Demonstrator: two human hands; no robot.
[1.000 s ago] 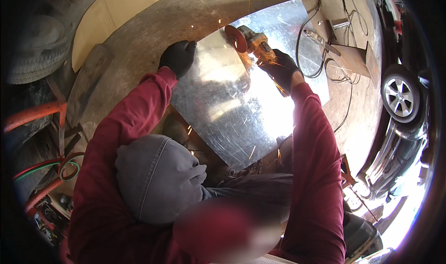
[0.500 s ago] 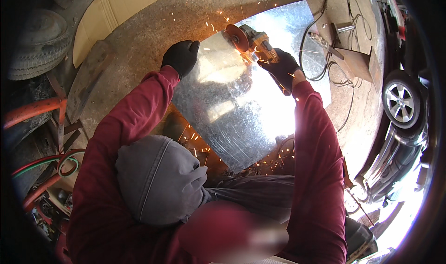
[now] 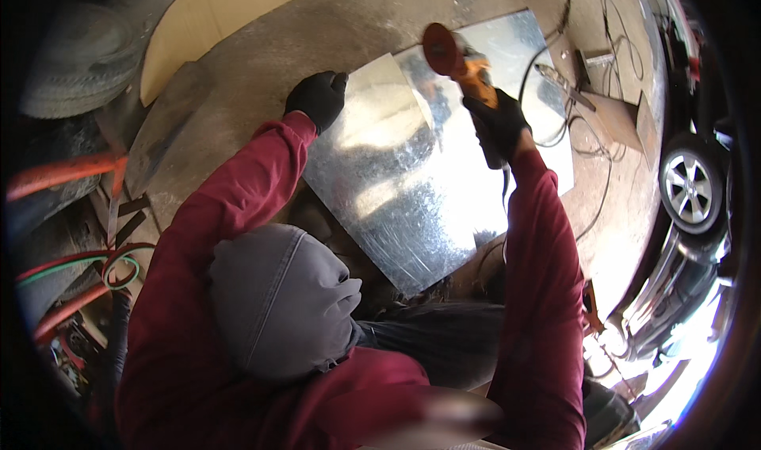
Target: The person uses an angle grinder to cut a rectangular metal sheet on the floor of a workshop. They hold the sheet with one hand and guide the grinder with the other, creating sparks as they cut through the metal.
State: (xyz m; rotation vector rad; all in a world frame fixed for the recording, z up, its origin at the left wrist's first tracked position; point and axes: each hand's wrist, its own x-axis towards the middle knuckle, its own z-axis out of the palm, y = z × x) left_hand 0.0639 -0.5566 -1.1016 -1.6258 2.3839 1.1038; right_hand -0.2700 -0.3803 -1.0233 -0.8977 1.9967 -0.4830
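A shiny sheet of metal (image 3: 412,252) lies tilted in front of me, with strong glare over its right half. My left hand (image 3: 317,101), in a black glove, is closed at the sheet's upper left edge; its fingertips are partly hidden. My right hand (image 3: 501,129), also gloved in black, grips an orange and black angle grinder (image 3: 478,78) by its body. The grinder's reddish disc (image 3: 441,49) is held above the sheet's far edge, apart from the metal. From that edge a cut line runs down into the sheet, between my hands.
Black cables (image 3: 609,184) trail over the concrete floor at right, near angled metal pieces (image 3: 622,121) and a car wheel (image 3: 690,182). Cardboard (image 3: 210,22) lies at the far left, a tire (image 3: 75,70) beyond it. Orange bars (image 3: 63,173) and red and green hoses (image 3: 119,264) are on the left.
The sparks have stopped. My right hand has lifted the grinder off the sheet and moved it slightly right, its disc now farther up. My left hand stays at the sheet's edge.
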